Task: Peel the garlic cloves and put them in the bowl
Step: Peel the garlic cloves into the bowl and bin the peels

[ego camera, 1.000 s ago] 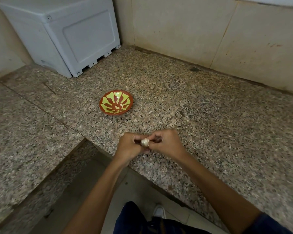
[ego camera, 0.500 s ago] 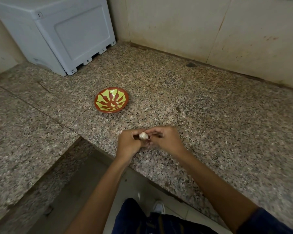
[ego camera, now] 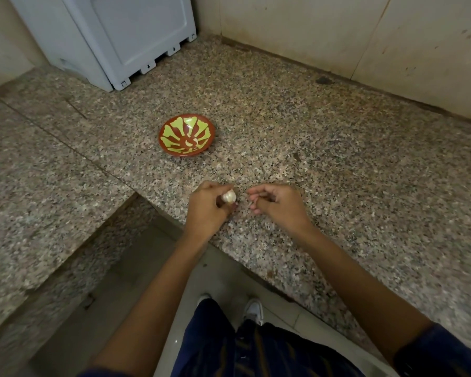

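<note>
A small whitish garlic bulb (ego camera: 229, 196) sticks out of my left hand (ego camera: 206, 210), which grips it just above the granite counter's front edge. A short gap to the right, my right hand (ego camera: 279, 206) hovers apart from the garlic with its fingers curled and fingertips close together. Whether it pinches a bit of peel or a clove is hidden. The red bowl (ego camera: 174, 151) with a yellow-green leaf pattern sits on the counter beyond my left hand. A pale curved shape lies near its bottom; clove or pattern, I cannot tell.
The speckled granite counter (ego camera: 337, 172) runs in an L, with a lower slab (ego camera: 38, 186) on the left. A grey-white plastic box (ego camera: 125, 36) stands in the back left corner against the tiled wall. My legs and shoes show below the edge.
Both hands were together on the garlic before. Now my right hand has pulled away to the right, and the garlic stays in my left hand. The camera has shifted slightly.
</note>
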